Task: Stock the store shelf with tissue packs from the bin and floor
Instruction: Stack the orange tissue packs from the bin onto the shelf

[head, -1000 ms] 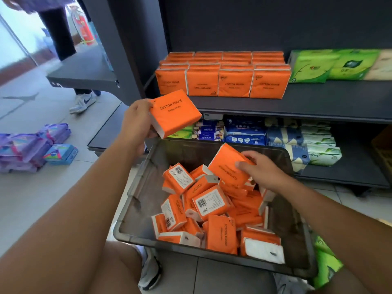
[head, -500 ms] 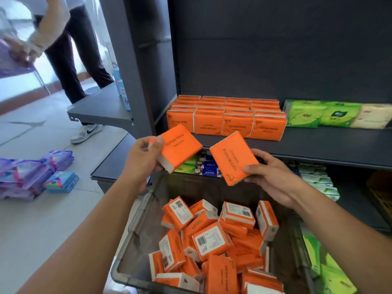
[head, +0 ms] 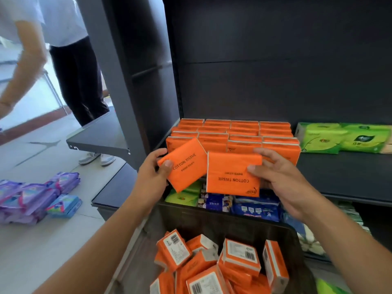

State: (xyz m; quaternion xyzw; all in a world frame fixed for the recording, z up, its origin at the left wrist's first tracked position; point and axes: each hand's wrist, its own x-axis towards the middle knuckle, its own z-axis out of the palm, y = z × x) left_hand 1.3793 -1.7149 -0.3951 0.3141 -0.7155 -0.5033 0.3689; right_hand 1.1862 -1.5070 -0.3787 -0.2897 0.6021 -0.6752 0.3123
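Two flat, rectangular orange packs are up in front of the shelf (head: 339, 177), glossy soft wrap with a pale seam along the edges. The left hand (head: 151, 177) grips the tilted pack (head: 186, 166) at its lower left corner, thumb across the face, the "COTTON TISSUE" print running uphill. The right hand (head: 277, 175) pinches the second pack (head: 232, 172) by its right edge, thumb on the front, fingers over the top, print upside down. The two meet in the middle, touching or slightly overlapping; I can't tell which. Just behind them, on that dark matte shelf, the stocked orange packs (head: 244, 134) stand on edge in tight rows, with green packs (head: 339, 137) to their right. Below the hands, the dark plastic bin (head: 222, 221) holds a jumble of loose orange packs (head: 239, 255), white barcode labels showing. Blue packs (head: 254, 206) sit on the lower shelf past the bin's far rim. Off left, a heap of soft purple packs (head: 31, 196) lies on the pale floor (head: 42, 240).
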